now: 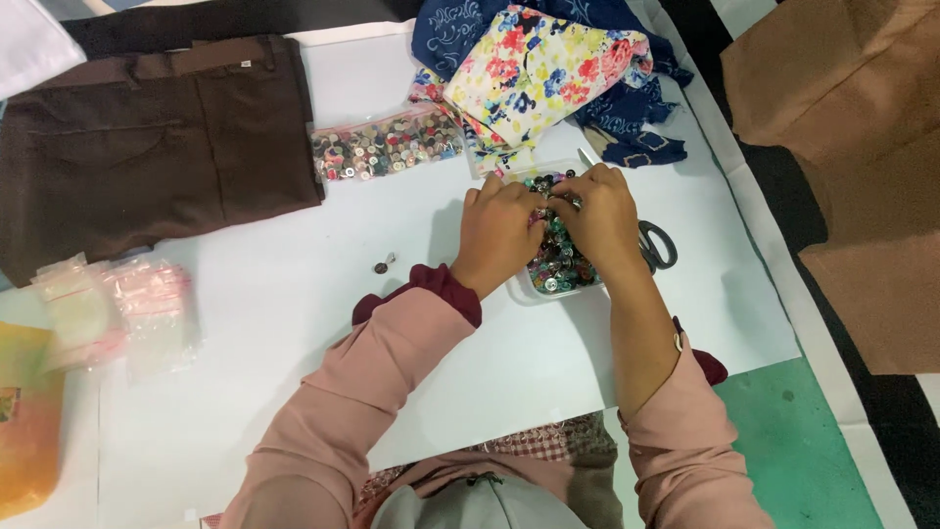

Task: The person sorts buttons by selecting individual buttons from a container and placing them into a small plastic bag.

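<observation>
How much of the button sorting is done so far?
Done: only two loose buttons lie apart on the white sheet, and one clear bag of buttons looks filled. In hand: the left hand and right hand are both picking in the clear tub of buttons. Left: the tub looks full, and the small bags lie untouched.

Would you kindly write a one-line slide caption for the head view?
Both hands, left hand and right hand, pick through a clear tray of mixed buttons on a white table.
</observation>
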